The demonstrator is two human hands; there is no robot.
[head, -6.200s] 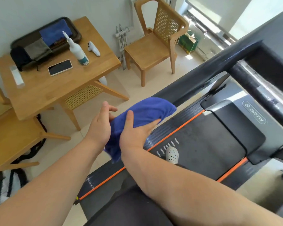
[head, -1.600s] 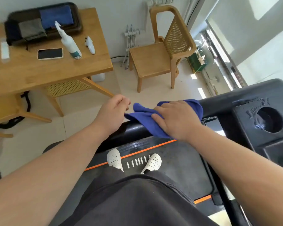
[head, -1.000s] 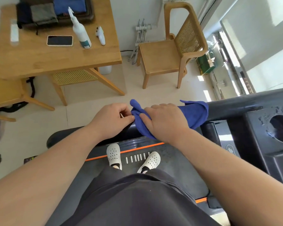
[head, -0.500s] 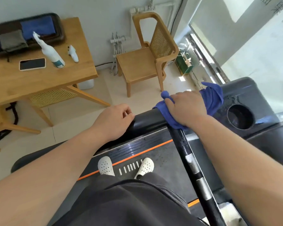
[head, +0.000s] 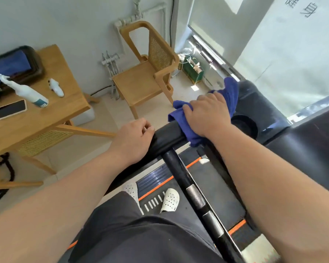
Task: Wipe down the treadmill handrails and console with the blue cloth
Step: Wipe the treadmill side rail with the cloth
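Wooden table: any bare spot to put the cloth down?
Yes: the near strip of the table, between the phone, the spray bottle and the front edge. The chair seat is bare too. Crowded: far left, around the tray.

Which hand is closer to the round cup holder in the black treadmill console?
Right. The right hand holds the blue cloth against the black padded handrail, directly beside the round cup holder. The left hand holds the same handrail farther along.

Your left hand (head: 135,139) curls over the handrail (head: 169,135), eight o'clock of your right hand (head: 207,114); right fingers grip the blue cloth (head: 231,93); both forearms outstretched.
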